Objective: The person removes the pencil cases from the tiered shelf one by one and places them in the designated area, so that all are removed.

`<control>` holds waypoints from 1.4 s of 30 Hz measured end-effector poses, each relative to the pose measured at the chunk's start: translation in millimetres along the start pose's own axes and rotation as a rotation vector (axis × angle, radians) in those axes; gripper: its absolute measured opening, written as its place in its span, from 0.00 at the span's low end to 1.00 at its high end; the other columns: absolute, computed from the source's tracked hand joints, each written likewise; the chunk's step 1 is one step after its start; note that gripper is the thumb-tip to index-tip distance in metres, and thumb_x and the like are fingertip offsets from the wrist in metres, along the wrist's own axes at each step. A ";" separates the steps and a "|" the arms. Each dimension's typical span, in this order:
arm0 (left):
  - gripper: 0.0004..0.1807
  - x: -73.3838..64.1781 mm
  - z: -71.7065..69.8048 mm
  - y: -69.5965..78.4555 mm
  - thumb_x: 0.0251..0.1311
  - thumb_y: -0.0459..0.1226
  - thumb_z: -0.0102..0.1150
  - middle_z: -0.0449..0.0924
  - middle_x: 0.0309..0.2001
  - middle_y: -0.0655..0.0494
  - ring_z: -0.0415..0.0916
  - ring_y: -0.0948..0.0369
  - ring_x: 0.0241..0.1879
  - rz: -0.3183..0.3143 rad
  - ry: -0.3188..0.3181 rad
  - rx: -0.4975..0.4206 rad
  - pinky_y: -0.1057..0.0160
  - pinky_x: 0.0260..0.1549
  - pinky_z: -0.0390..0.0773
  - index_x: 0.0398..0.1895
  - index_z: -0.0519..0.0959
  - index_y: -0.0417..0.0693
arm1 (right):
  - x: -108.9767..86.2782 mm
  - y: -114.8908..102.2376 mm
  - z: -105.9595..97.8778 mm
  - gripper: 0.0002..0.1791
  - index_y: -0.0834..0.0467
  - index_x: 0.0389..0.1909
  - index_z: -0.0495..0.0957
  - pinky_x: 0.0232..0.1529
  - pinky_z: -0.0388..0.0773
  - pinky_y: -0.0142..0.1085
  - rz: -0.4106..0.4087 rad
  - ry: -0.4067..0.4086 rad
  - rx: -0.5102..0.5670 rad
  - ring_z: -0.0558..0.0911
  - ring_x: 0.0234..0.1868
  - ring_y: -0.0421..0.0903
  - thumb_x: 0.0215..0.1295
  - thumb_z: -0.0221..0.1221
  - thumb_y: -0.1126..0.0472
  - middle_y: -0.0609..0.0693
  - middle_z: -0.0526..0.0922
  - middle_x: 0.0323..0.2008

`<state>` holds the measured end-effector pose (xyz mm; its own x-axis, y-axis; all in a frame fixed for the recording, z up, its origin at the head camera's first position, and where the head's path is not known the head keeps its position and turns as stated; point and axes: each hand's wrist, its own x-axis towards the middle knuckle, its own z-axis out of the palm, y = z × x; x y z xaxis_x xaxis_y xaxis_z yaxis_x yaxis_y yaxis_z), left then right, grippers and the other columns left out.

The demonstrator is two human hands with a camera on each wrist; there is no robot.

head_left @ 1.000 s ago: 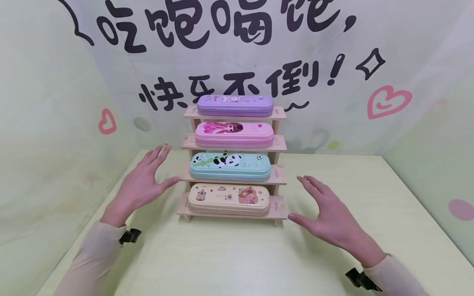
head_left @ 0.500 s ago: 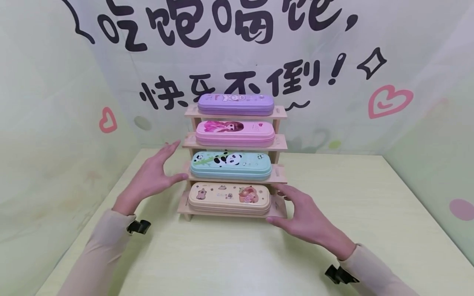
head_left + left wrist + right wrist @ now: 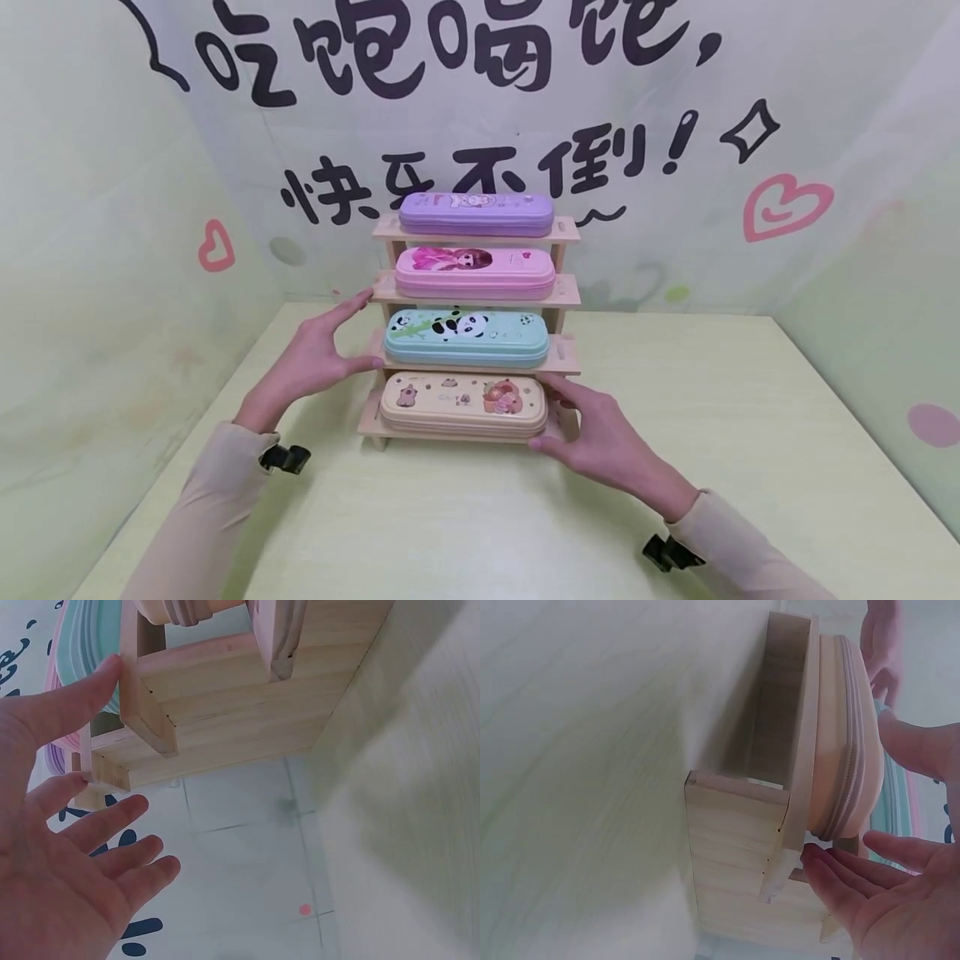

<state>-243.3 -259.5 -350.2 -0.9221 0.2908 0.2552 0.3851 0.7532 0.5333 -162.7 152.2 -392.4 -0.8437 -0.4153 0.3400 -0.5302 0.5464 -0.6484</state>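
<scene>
Four-tiered and wooden, the rack [image 3: 564, 360] bears a zipped pencil case on each shelf. From the bottom up lie a cream pencil case [image 3: 465, 403], a teal one [image 3: 467, 337] with pandas, a pink one [image 3: 517, 267] and a purple one [image 3: 480, 215]. My right hand [image 3: 606, 437] pinches the right end of the cream case, thumb at its front and forefinger behind. Other fingers are at the shelf's end in the right wrist view. My left hand [image 3: 303, 358] holds its fingers spread at the rack's left side, thumb and forefinger touching shelf ends [image 3: 142, 724].
The rack stands on a pale wooden table [image 3: 420, 525]. Behind it hangs a white cloth [image 3: 495, 117] with large black lettering and pink hearts. Pale cloth walls close off both sides. A black clip-like device [image 3: 285, 458] sits on each wrist.
My right hand has moved left from beside the rack onto the cream pencil case's end. The left hand has come slightly right to the shelf ends. The cases have stayed put.
</scene>
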 end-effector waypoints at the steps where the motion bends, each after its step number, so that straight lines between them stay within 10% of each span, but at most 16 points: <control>1: 0.60 0.5 0.3 -0.3 0.55 0.47 0.83 0.61 0.80 0.47 0.59 0.38 0.77 0.001 0.000 -0.005 0.29 0.72 0.62 0.86 0.54 0.62 | 0.6 0.4 1.0 0.48 0.58 0.74 0.72 0.61 0.84 0.49 0.001 0.003 -0.003 0.84 0.57 0.48 0.51 0.83 0.61 0.50 0.85 0.59; 42: 0.59 0.6 7.9 -3.7 0.56 0.33 0.81 0.79 0.65 0.40 0.77 0.43 0.65 0.010 -0.017 -0.246 0.45 0.69 0.74 0.86 0.54 0.64 | 12.4 3.6 4.4 0.41 0.59 0.70 0.77 0.59 0.85 0.47 0.014 -0.023 -0.032 0.83 0.60 0.49 0.55 0.82 0.59 0.52 0.83 0.62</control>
<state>-245.5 -257.5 -358.5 -0.9180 0.3090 0.2484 0.3894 0.5849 0.7116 -174.8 145.8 -393.5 -0.8492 -0.4238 0.3149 -0.5209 0.5755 -0.6304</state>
